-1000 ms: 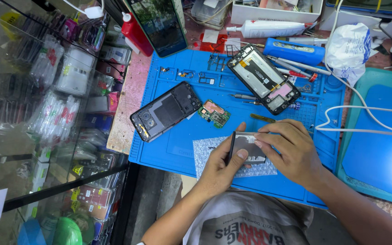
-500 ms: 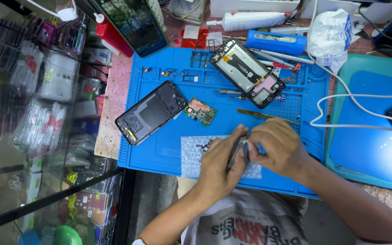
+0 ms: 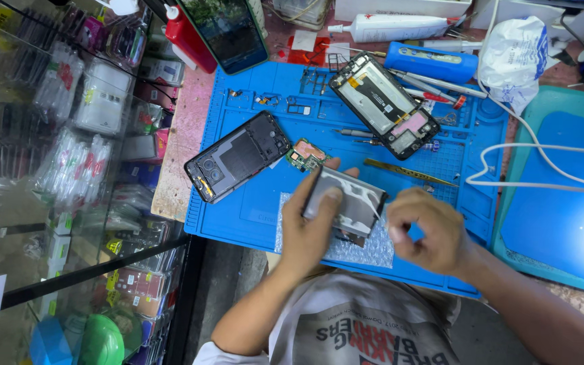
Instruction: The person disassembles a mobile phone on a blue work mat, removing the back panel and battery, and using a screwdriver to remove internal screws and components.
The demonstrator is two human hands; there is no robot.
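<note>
1. Here, the left hand point(image 3: 309, 230) is holding a flat silver-grey phone part point(image 3: 346, 199), probably a battery, tilted up off the work surface; its thumb is pressing on the upper face and its fingers are wrapping under the left edge, so the grip is pinching the part.
2. The right hand point(image 3: 430, 230) is sitting just beside the part's right edge with its fingers curled in; whether it is pinching a tab or film at that corner cannot be told.
3. The part is hanging over a sheet of bubble wrap point(image 3: 359, 247) on the near side of the blue repair mat point(image 3: 251, 203), between the two hands.
4. Beyond it, a small green circuit board point(image 3: 305, 154) is lying just beside the black phone back shell point(image 3: 238, 157); an opened phone frame point(image 3: 383, 105) is resting farther off, with brass tweezers point(image 3: 407, 172) to the right and a white cable point(image 3: 535, 165) trailing across the mat's right edge.
5. Risk, as a judgement: the thin part is being held along one edge only, so a pull from the right could bend it or slide it out of the thumb's hold, dropping it toward the circuit board.
6. A sideways slip could also be knocking the tweezers or loose screws across the mat.
</note>
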